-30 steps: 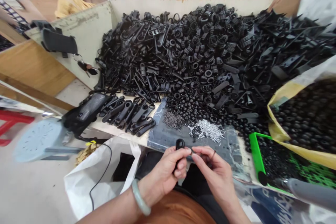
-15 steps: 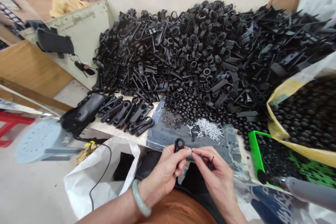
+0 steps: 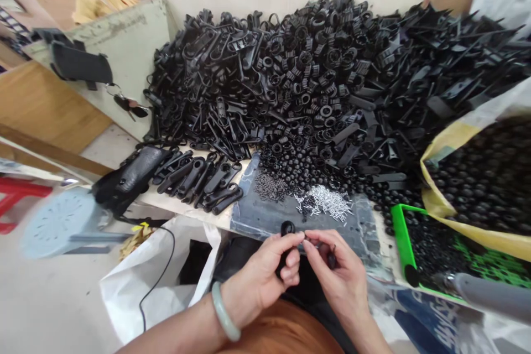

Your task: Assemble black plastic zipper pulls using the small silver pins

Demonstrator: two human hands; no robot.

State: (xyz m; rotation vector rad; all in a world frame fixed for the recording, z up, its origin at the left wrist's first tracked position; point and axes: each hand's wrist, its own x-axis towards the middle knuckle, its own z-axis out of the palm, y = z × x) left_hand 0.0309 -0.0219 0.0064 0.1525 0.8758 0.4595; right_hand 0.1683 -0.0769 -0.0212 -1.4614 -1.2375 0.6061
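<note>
My left hand (image 3: 265, 276), with a pale green bangle on the wrist, is closed round a small black plastic handle part (image 3: 286, 229) whose ring end sticks up above the fingers. My right hand (image 3: 338, 279) pinches something tiny against that part, fingertip to fingertip, and also holds a small dark piece under its fingers. Both hands hover at the near table edge, just in front of a dark plastic sheet (image 3: 269, 215) carrying a heap of silver pins (image 3: 327, 202) and a heap of small dark springs (image 3: 271, 187).
A huge pile of black plastic parts (image 3: 323, 83) fills the table. Assembled handles (image 3: 199, 180) lie in a row at the left edge. A yellow bag of black beads (image 3: 481, 177) and a green tray (image 3: 404, 243) sit right. A white bag (image 3: 166, 282) hangs below.
The black part in my left hand has turned slightly and dropped lower in the fingers. My right fingertips have closed up against it. The view has shifted a little.
</note>
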